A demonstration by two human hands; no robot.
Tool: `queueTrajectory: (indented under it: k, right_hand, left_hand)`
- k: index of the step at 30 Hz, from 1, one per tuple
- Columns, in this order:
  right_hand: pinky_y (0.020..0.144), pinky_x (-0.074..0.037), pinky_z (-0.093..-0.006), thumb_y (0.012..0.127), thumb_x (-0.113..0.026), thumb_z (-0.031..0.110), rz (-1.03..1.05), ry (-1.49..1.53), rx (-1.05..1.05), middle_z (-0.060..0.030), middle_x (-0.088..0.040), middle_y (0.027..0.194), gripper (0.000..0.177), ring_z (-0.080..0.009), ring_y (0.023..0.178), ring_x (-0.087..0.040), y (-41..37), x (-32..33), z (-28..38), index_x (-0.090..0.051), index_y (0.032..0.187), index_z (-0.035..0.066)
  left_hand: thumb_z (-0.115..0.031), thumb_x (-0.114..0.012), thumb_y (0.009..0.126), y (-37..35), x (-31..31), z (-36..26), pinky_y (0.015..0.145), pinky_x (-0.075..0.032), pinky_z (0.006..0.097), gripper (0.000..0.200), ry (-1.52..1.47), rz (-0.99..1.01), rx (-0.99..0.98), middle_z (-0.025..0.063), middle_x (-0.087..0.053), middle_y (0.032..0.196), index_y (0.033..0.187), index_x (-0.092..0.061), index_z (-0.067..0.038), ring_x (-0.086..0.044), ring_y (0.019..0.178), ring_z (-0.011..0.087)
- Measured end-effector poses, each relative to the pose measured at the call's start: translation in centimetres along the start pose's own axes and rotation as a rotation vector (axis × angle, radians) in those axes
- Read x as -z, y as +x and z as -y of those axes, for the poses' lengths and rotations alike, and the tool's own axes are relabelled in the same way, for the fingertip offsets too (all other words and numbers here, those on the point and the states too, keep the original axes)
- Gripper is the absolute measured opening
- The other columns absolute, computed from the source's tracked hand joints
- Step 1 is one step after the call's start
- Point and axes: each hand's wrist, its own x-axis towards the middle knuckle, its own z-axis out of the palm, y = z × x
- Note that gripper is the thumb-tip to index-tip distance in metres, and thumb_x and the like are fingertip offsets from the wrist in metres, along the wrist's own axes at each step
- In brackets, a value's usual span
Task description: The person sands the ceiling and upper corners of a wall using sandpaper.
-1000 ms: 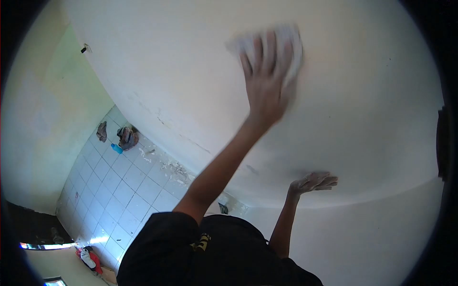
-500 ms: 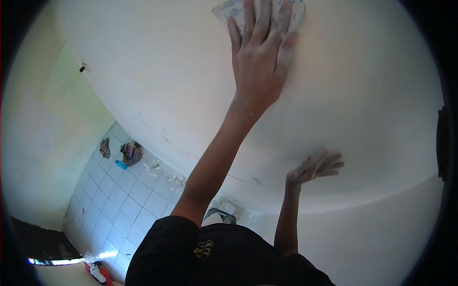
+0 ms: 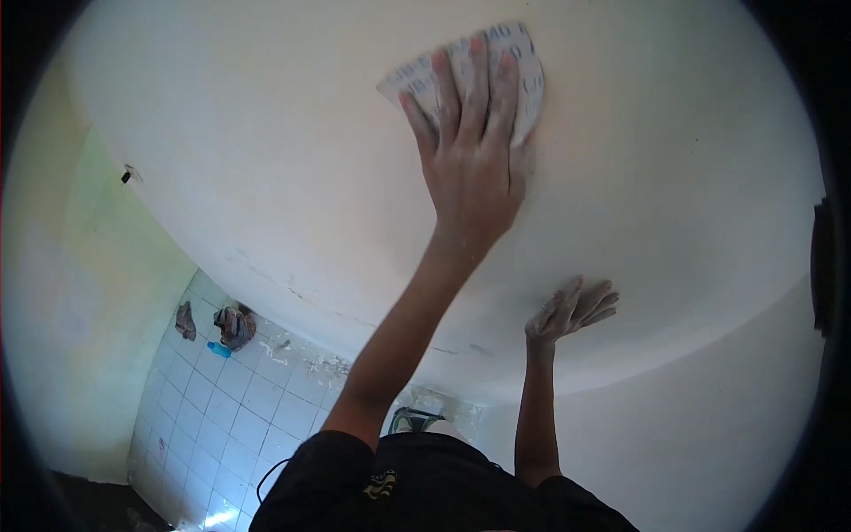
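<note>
A piece of sandpaper (image 3: 529,84) with blue print on its pale backing lies against the off-white wall (image 3: 292,133). My left hand (image 3: 470,160) presses it there, with its dusty fingers spread over the backing and its thumb along the right edge. Lower and to the right, my right hand (image 3: 574,310) is close to the wall, fingers apart and coated in pale dust, holding nothing.
Dark scuffs and fine cracks mark the wall's lower part. On the tiled floor (image 3: 232,381) at left lie a bundled bag (image 3: 235,328), a blue bottle (image 3: 219,349) and a dark cloth (image 3: 185,321). Pale flakes (image 3: 328,363) litter the wall's foot.
The view has shifted, so the wall fitting and floor items sit lower. My left hand and the sandpaper appear lower too, and the sheet's top edge now shows. My right hand stays open.
</note>
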Motion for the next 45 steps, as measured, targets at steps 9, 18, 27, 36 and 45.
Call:
queueTrajectory:
  k: [9, 18, 27, 36, 45]
  right_hand:
    - [0.112, 0.001, -0.0596, 0.101, -0.032, 0.030, -0.038, -0.032, 0.037, -0.0228, -0.023, 0.153, 0.047, -0.0430, 0.144, -0.011, -0.2, -0.5, 0.0, -0.042, 0.142, 0.010]
    - [0.112, 0.000, -0.0603, 0.102, -0.028, 0.032, 0.021, -0.077, 0.057, -0.0240, -0.021, 0.153, 0.048, -0.0420, 0.144, -0.010, -1.0, -0.9, -0.3, -0.042, 0.142, 0.008]
    - [0.111, 0.001, -0.0615, 0.102, -0.027, 0.035, 0.055, -0.107, 0.059, -0.0241, -0.016, 0.155, 0.051, -0.0427, 0.144, -0.006, -4.0, -0.7, -2.1, -0.034, 0.146, 0.010]
    - [0.111, 0.001, -0.0637, 0.102, -0.029, 0.032, 0.184, -0.110, -0.031, -0.0219, -0.007, 0.157, 0.056, -0.0437, 0.144, 0.001, -12.3, -0.4, -4.8, -0.018, 0.150, 0.007]
    - [0.112, -0.003, -0.0611, 0.100, -0.038, 0.023, 0.452, -0.213, -0.039, -0.0224, -0.016, 0.155, 0.051, -0.0403, 0.144, -0.011, -14.6, 4.1, -6.1, -0.028, 0.148, 0.007]
  left_hand:
    - [-0.022, -0.057, 0.080, -21.7, -4.8, -1.0, 0.107, -0.002, 0.0717, 0.064, -0.144, 0.260, -0.146, 0.0057, -0.031, 0.153, 0.143, -0.043, -0.014, -0.013, 0.145, 0.0356]
    - [-0.030, -0.050, 0.091, -0.9, -1.3, 4.9, 0.111, -0.003, 0.0622, 0.064, -0.119, -0.145, 0.101, 0.0198, -0.016, 0.156, 0.149, -0.030, -0.014, -0.009, 0.144, 0.0426]
    - [-0.031, -0.056, 0.082, -26.4, -7.4, 1.4, 0.107, -0.003, 0.0690, 0.065, -0.049, 0.206, -0.013, 0.0136, -0.023, 0.156, 0.144, -0.041, -0.023, -0.012, 0.144, 0.0405]
    - [-0.037, -0.053, 0.086, -6.4, -4.0, 5.6, 0.109, 0.000, 0.0642, 0.063, -0.123, -0.140, 0.095, 0.0167, -0.021, 0.156, 0.145, -0.040, -0.020, -0.010, 0.145, 0.0411]
    - [-0.033, -0.052, 0.089, -36.3, -8.4, 2.4, 0.107, -0.023, 0.0590, 0.051, 0.029, 0.566, -0.467, -0.0119, -0.037, 0.149, 0.139, -0.045, -0.038, -0.034, 0.135, 0.0143]
